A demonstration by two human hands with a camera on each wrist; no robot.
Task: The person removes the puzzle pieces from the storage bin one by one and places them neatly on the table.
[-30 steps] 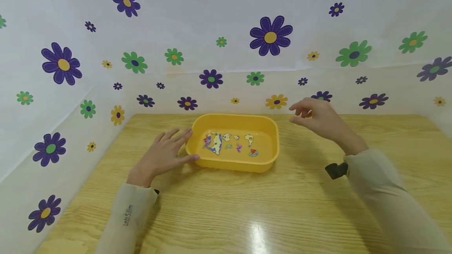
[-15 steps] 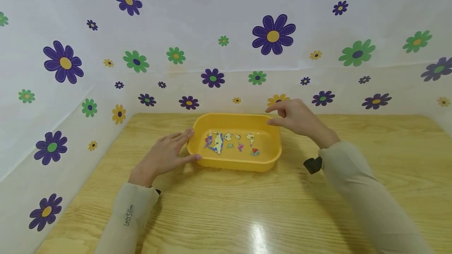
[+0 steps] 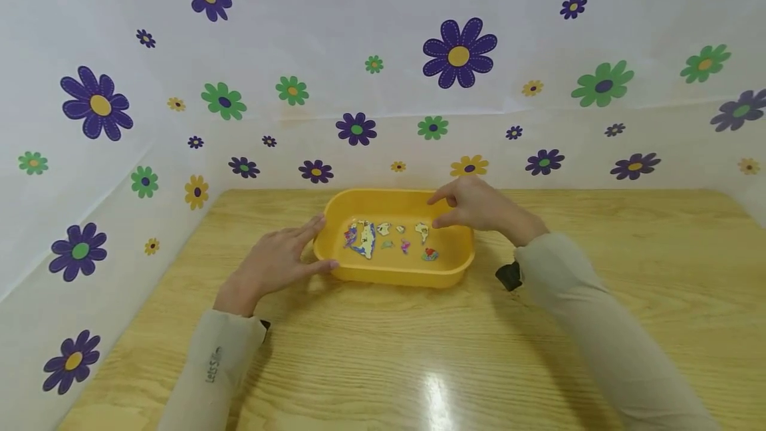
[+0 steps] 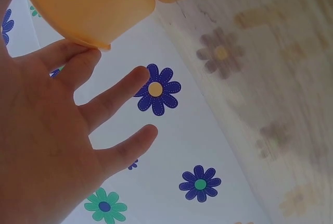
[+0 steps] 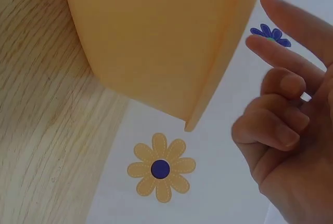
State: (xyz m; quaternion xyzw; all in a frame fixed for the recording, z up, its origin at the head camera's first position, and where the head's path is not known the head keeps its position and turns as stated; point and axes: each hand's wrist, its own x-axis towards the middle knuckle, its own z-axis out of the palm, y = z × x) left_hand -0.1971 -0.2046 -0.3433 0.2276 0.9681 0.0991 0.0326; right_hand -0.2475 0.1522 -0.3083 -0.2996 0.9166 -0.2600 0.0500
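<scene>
A yellow plastic basin [image 3: 395, 278] stands on the wooden table, with several small flat printed pieces lying on its floor. The biggest is a cream and blue piece [image 3: 366, 239] at the left. My left hand [image 3: 272, 265] spreads its fingers at the basin's left end, its thumb and forefinger touching the rim. My right hand [image 3: 479, 208] is over the basin's right end, thumb and forefinger held apart, the other fingers bent in the right wrist view. Near its thumb lies a cream piece [image 3: 421, 231]. A piece with a red patch [image 3: 429, 255] is closer to the front.
Flower-printed white sheeting [image 3: 383, 32] rises behind the table and along its left side. The wooden tabletop [image 3: 359, 364] runs in front of the basin and to both sides. A black strap [image 3: 509, 276] sits at the right cuff.
My right hand has moved left and down, from beside the basin to above its right end. The left hand stays at the rim, and the pieces lie as before.
</scene>
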